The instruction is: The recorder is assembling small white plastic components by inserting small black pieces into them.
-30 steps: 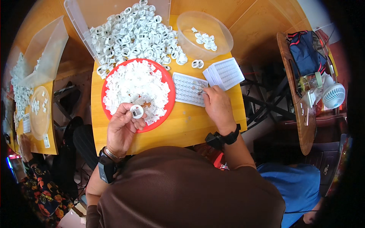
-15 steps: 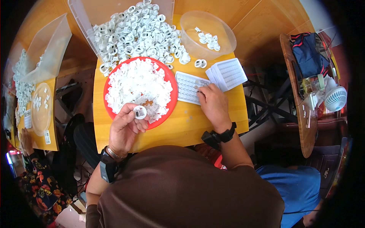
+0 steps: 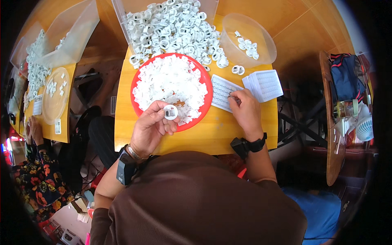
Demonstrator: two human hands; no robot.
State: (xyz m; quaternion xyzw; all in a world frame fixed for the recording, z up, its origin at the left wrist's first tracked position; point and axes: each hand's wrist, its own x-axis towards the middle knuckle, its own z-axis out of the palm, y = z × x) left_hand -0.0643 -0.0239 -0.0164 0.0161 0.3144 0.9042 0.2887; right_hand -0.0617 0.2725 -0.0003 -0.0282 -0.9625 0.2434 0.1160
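Note:
Between the thumb and fingers of my left hand (image 3: pixel 152 127) is a round white plastic part (image 3: pixel 170 112) with a small dark insert, held above the near edge of a red round tray (image 3: pixel 209 87). Small white pieces (image 3: pixel 163 77) fill that tray. My right hand (image 3: pixel 247 109) rests at a white tray with rows of small pockets (image 3: pixel 221 87), its thumb and fingertips bent together over the right side. Whatever lies between those fingertips is too small to make out. A stack of similar pocketed trays (image 3: pixel 267 85) sits just beyond my right hand.
Behind the red tray, round white parts (image 3: pixel 171 32) spill from a clear bin (image 3: pixel 121 24). A clear round tub (image 3: pixel 267 43) holds several more, and two lie beside it. At left, a co-worker's hands (image 3: pixel 34 130) rest at another table. A fan (image 3: pixel 364 129) stands at right.
The whole view has shifted, so the table sits further right in the picture. Both hands keep nearly the same places over the trays, and my left hand still holds the round part.

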